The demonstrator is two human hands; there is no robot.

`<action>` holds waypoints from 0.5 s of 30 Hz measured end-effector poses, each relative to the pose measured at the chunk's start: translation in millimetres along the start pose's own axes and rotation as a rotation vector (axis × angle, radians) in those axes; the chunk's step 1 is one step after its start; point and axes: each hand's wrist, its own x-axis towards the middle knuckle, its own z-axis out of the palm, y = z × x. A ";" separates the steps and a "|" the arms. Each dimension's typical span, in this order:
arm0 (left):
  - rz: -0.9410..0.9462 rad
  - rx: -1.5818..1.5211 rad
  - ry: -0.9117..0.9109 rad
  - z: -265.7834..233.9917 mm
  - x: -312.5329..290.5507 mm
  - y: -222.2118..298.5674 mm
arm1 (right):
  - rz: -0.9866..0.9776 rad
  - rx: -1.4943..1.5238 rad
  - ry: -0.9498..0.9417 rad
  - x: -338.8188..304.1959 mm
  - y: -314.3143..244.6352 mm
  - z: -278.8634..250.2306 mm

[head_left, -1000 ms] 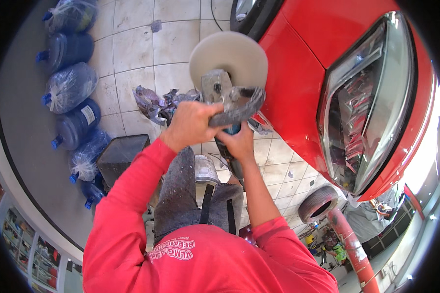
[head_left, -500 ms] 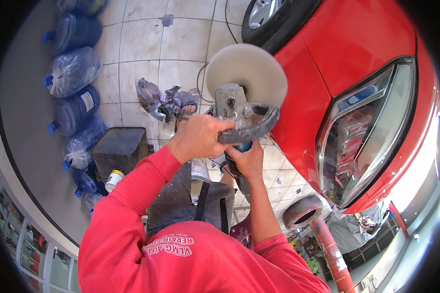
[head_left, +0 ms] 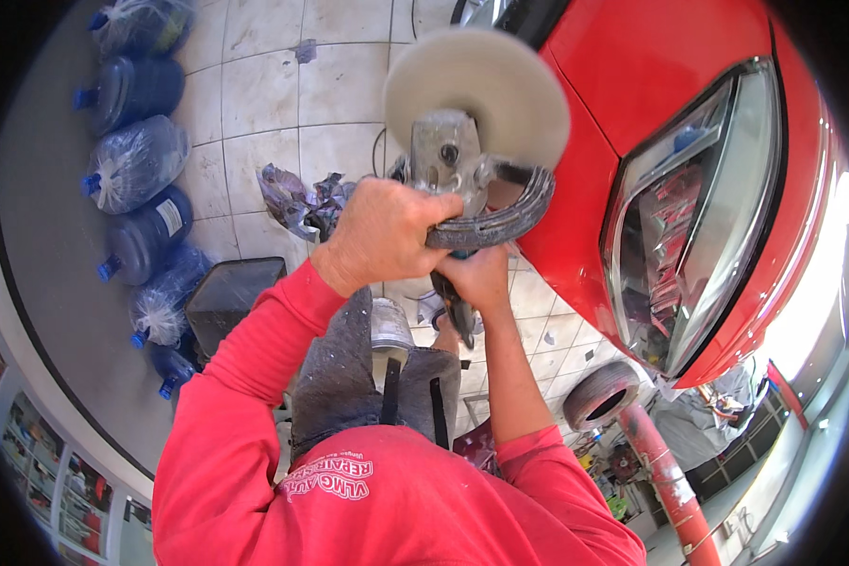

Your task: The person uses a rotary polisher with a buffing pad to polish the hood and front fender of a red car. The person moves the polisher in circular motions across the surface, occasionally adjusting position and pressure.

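Car, glossy red (head_left: 656,90), fills the upper right of this downward view. Pale tiled floor (head_left: 259,90) spreads beside it on the left. From the lower edge rises the wearer's body in a red long-sleeved top (head_left: 406,509), both forearms reaching up to the centre. A row of large blue water jugs (head_left: 141,90), some wrapped in clear plastic, lies along the far left. The car's headlight (head_left: 674,226) faces the right side.

At upper centre is a hand-held polisher (head_left: 448,156), gripped by both hands. Its broad, pale round pad (head_left: 500,75) points away from the wearer and overlaps the car's edge in view; whether they touch cannot be told. A worn tyre (head_left: 604,394) sits lower right, and a dark container (head_left: 238,300) stands left of the wearer's arm.

A black curved handle (head_left: 500,226) loops out to the right of the polisher's head. The left hand (head_left: 384,226) is closed at the handle's left end, thumb along the top, the other fingertips hidden beneath. The right hand (head_left: 481,278), just below the handle, is wrapped round the polisher's narrow body, whose black end pokes out below the palm. The pad lies beyond all the fingers, well clear of them.
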 end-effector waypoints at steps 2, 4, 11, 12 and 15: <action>0.044 0.024 0.007 2.3 5.8 -4.8 | -0.040 0.011 0.022 14.7 6.2 1.0; 0.054 0.011 0.020 10.4 6.6 -13.2 | -0.090 -0.013 0.064 22.6 25.8 7.8; -0.195 -0.048 -0.120 71.3 -37.0 -54.6 | 0.131 -0.081 -0.040 3.3 87.9 36.4; -0.204 -0.057 -0.134 76.8 -41.5 -59.9 | 0.199 -0.098 -0.063 -1.0 91.0 40.5; -0.231 -0.039 -0.186 90.5 -48.1 -75.9 | 0.320 -0.031 -0.113 -4.4 108.1 60.7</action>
